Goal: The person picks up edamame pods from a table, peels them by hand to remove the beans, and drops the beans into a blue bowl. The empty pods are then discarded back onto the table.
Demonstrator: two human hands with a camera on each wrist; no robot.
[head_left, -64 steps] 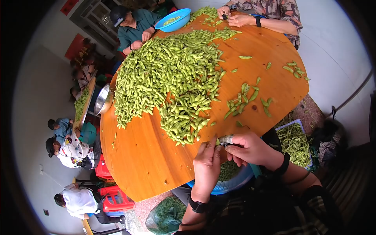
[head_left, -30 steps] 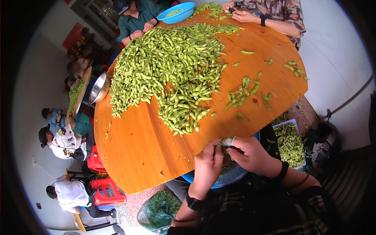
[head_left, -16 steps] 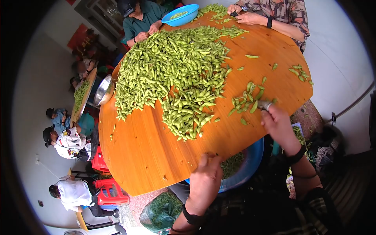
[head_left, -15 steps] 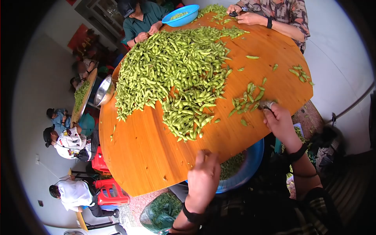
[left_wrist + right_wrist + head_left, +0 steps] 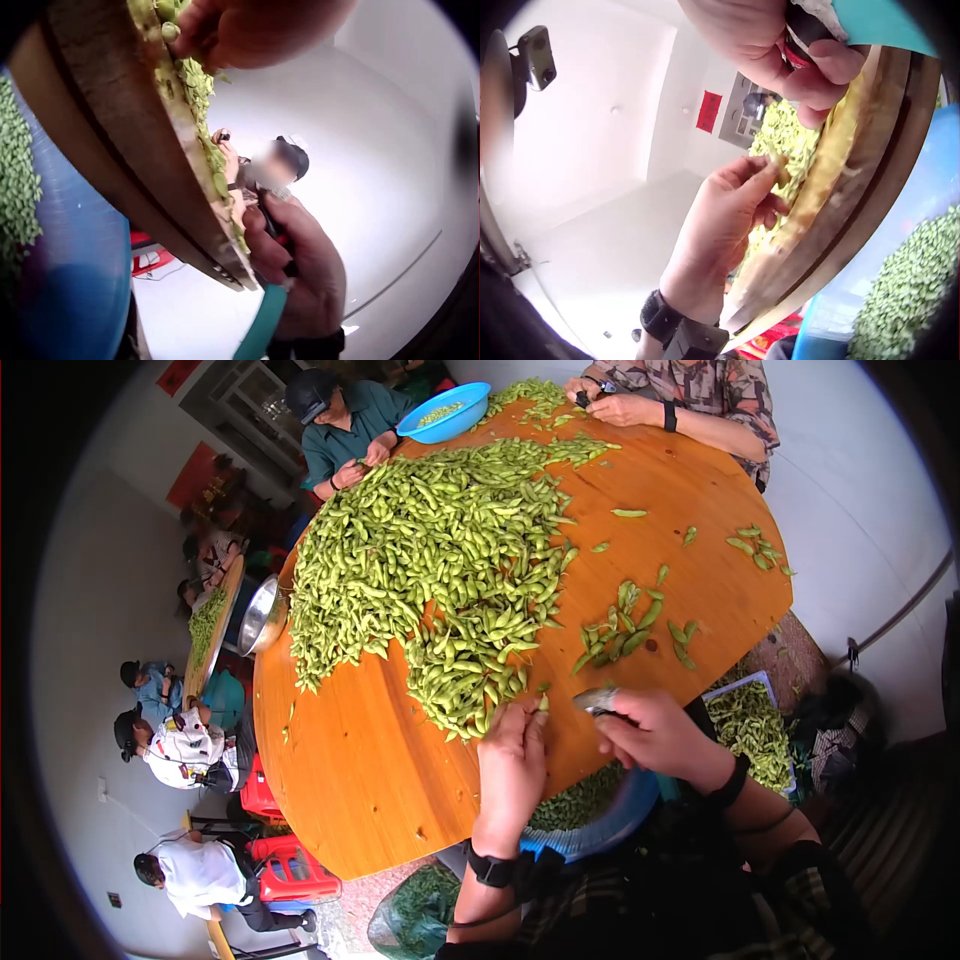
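In the head view my left hand (image 5: 510, 765) pinches a green pod (image 5: 543, 702) between thumb and fingers, close to the near tip of the big pod pile (image 5: 450, 560). My right hand (image 5: 660, 735) is a short way to the right, apart from it, above the table's near edge. Its fingers curl round a dark tool with red on it (image 5: 808, 26), seen in the right wrist view; a greyish wrap (image 5: 597, 701) covers the forefinger area. Below both hands, a blue basin (image 5: 640, 805) contains shelled green beans (image 5: 911, 281).
A few loose pods (image 5: 620, 630) lie right of the pile on the wooden table (image 5: 360, 780). Across it two people work beside a light blue bowl (image 5: 470, 400). A crate of pods (image 5: 750, 725) stands at lower right, a green bag (image 5: 425, 905) at lower left.
My right hand has come back from the loose pods on the right towards my left hand. My left hand has moved forward to the pile's near edge, with a pod now visible in it.
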